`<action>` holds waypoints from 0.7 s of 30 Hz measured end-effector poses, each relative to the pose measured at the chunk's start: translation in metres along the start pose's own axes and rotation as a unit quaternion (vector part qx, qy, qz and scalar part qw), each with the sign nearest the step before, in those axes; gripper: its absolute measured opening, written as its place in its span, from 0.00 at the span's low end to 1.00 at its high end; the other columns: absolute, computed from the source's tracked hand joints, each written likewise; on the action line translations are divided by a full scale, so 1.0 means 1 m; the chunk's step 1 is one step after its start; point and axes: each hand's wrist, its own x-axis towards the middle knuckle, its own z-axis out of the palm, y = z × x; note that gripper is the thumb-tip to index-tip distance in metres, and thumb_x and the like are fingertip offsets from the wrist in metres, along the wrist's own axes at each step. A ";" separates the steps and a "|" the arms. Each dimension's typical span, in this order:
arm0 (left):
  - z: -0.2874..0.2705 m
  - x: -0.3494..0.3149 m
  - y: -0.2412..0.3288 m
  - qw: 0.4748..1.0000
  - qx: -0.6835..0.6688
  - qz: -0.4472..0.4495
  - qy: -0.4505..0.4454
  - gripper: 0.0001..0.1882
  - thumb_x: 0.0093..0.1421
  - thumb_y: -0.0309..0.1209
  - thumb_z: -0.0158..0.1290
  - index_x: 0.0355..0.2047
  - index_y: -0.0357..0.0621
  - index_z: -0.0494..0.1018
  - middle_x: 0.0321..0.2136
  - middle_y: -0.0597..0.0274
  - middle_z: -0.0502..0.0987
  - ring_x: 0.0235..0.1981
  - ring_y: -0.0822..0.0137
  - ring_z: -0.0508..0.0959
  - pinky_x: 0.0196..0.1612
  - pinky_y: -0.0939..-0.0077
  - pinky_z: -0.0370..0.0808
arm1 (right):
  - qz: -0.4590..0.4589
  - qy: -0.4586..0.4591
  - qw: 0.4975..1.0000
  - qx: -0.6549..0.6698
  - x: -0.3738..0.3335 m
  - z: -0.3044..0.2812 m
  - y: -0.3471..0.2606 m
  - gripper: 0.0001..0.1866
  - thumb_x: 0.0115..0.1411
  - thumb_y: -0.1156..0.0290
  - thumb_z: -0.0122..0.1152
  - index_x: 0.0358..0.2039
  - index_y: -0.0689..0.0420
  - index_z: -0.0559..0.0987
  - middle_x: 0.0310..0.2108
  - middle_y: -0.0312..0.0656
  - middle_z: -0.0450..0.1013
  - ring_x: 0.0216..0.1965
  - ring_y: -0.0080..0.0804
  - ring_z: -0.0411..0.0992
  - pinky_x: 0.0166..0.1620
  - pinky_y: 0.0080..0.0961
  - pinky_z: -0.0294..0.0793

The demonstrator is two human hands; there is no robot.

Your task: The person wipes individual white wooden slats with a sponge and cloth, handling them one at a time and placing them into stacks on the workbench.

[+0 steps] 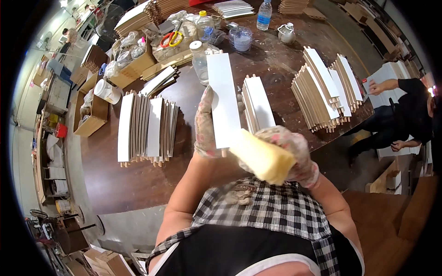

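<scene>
the left hand (205,125), in a pale floral-patterned fabric glove, has its grip clamped on a long, flat, white rectangular board (223,94), held tilted over the table (138,184), a dark brown glossy surface; a short wooden peg juts from the board's lower end. the right hand (299,154), gloved in the same patterned cloth, has its grip closed around a pale yellow block (264,160), sponge-like and blurred. the block's upper left end overlaps the board's lower right corner in view; whether they touch, i cannot tell.

just right of the board lies a small stack of white-faced boards with wooden pegs (261,103). a larger pegged stack (147,126) lies to the left, another (316,89) to the right. beyond the board's upper end stands a clear plastic jar with a white lid (200,64); farther back are scissors with red and yellow handles (171,39) and a clear bottle with a blue label (264,17). at the far right is a person in black clothing (410,103).
</scene>
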 end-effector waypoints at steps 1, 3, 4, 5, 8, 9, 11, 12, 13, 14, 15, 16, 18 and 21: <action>0.008 -0.001 -0.004 0.999 -0.016 0.014 0.029 0.22 0.59 0.44 0.49 0.43 0.37 0.67 0.28 0.54 0.76 0.30 0.63 0.78 0.36 0.71 0.77 | 0.014 -0.033 0.996 -0.077 0.001 -0.003 -0.006 0.26 0.46 0.58 0.68 0.42 0.59 0.72 0.37 0.42 0.74 0.40 0.34 0.75 0.42 0.29 0.78; -0.001 0.003 -0.004 1.000 -0.001 0.020 0.022 0.22 0.59 0.44 0.49 0.43 0.37 0.67 0.29 0.54 0.76 0.30 0.63 0.78 0.37 0.71 0.77 | 0.027 -0.066 0.986 -0.151 0.001 -0.011 -0.009 0.26 0.47 0.57 0.67 0.41 0.58 0.72 0.37 0.42 0.74 0.40 0.34 0.75 0.42 0.29 0.78; -0.006 0.004 -0.002 0.999 0.014 0.028 0.014 0.22 0.59 0.44 0.49 0.43 0.38 0.67 0.29 0.54 0.76 0.31 0.63 0.77 0.37 0.70 0.77 | 0.027 -0.077 0.987 -0.140 0.000 -0.014 -0.007 0.26 0.46 0.56 0.67 0.41 0.59 0.72 0.37 0.43 0.74 0.40 0.35 0.75 0.42 0.29 0.78; -0.009 0.005 0.000 0.999 0.015 0.030 0.016 0.22 0.59 0.44 0.49 0.43 0.38 0.67 0.29 0.54 0.76 0.31 0.63 0.77 0.37 0.70 0.77 | 0.028 -0.088 0.987 -0.128 0.000 -0.014 -0.005 0.27 0.46 0.55 0.67 0.41 0.59 0.72 0.38 0.43 0.74 0.40 0.35 0.75 0.43 0.29 0.78; -0.011 0.008 0.003 1.000 0.005 0.018 -0.011 0.21 0.59 0.44 0.49 0.43 0.38 0.67 0.29 0.54 0.76 0.32 0.63 0.77 0.38 0.70 0.76 | 0.236 0.031 0.892 0.384 -0.021 -0.021 0.003 0.28 0.48 0.55 0.66 0.43 0.62 0.72 0.42 0.47 0.72 0.43 0.36 0.73 0.45 0.31 0.77; -0.009 0.008 0.003 1.000 0.003 0.015 -0.003 0.21 0.59 0.44 0.49 0.43 0.38 0.67 0.29 0.54 0.76 0.31 0.63 0.77 0.38 0.70 0.77 | 0.310 0.071 0.794 0.518 -0.024 -0.022 0.005 0.28 0.49 0.55 0.65 0.44 0.63 0.72 0.43 0.48 0.71 0.43 0.36 0.73 0.45 0.32 0.77; -0.011 0.008 0.001 1.000 0.000 0.012 0.005 0.21 0.59 0.43 0.49 0.43 0.39 0.67 0.29 0.53 0.76 0.31 0.63 0.78 0.37 0.71 0.77 | 0.221 0.055 0.862 0.453 -0.023 -0.018 0.008 0.29 0.50 0.55 0.64 0.45 0.63 0.71 0.44 0.50 0.71 0.44 0.38 0.72 0.46 0.32 0.76; -0.014 0.008 0.001 1.000 -0.009 0.003 0.003 0.21 0.59 0.44 0.49 0.43 0.39 0.67 0.29 0.53 0.76 0.30 0.63 0.78 0.37 0.71 0.77 | 0.246 0.031 0.820 0.516 -0.009 -0.014 -0.002 0.29 0.50 0.54 0.63 0.46 0.63 0.71 0.43 0.49 0.71 0.44 0.38 0.73 0.45 0.32 0.77; -0.013 0.008 0.000 1.000 -0.018 -0.010 -0.004 0.21 0.59 0.44 0.49 0.43 0.39 0.67 0.30 0.53 0.76 0.30 0.63 0.78 0.37 0.71 0.77 | 0.272 0.012 0.775 0.571 0.007 -0.013 -0.014 0.29 0.51 0.53 0.63 0.46 0.62 0.71 0.43 0.49 0.72 0.44 0.37 0.73 0.45 0.32 0.77; -0.008 0.006 0.000 1.000 -0.018 -0.013 -0.005 0.21 0.59 0.44 0.49 0.43 0.39 0.67 0.30 0.53 0.76 0.30 0.63 0.78 0.37 0.71 0.77 | 0.163 -0.046 0.935 0.313 0.000 -0.009 -0.007 0.28 0.50 0.53 0.62 0.46 0.61 0.71 0.42 0.48 0.72 0.42 0.36 0.74 0.44 0.30 0.77; -0.001 0.002 0.001 1.000 0.015 0.006 0.015 0.21 0.59 0.44 0.49 0.43 0.40 0.67 0.29 0.53 0.76 0.30 0.63 0.78 0.37 0.71 0.77 | 0.052 -0.038 0.998 0.014 -0.004 -0.004 0.001 0.28 0.50 0.53 0.62 0.45 0.60 0.72 0.41 0.47 0.73 0.40 0.34 0.75 0.42 0.28 0.78; 0.002 0.001 0.001 0.998 0.049 0.026 0.036 0.21 0.59 0.44 0.49 0.43 0.40 0.67 0.29 0.53 0.76 0.30 0.64 0.78 0.37 0.71 0.77 | 0.034 -0.117 0.980 -0.159 -0.002 -0.014 -0.005 0.27 0.51 0.53 0.62 0.44 0.60 0.72 0.40 0.46 0.74 0.39 0.34 0.75 0.42 0.27 0.78; -0.006 0.004 0.002 0.999 0.026 0.028 0.034 0.22 0.60 0.43 0.48 0.45 0.38 0.65 0.32 0.51 0.74 0.30 0.63 0.75 0.33 0.74 0.76 | 0.044 -0.062 0.988 -0.133 -0.011 -0.013 0.004 0.26 0.50 0.53 0.63 0.42 0.60 0.73 0.39 0.45 0.74 0.36 0.32 0.76 0.39 0.26 0.79; -0.007 0.007 -0.001 0.999 0.016 0.040 0.018 0.23 0.60 0.44 0.47 0.46 0.38 0.65 0.33 0.52 0.74 0.30 0.63 0.75 0.33 0.74 0.76 | 0.214 -0.067 0.974 0.032 -0.035 -0.028 0.011 0.27 0.49 0.54 0.65 0.44 0.60 0.72 0.38 0.46 0.74 0.37 0.33 0.76 0.41 0.26 0.78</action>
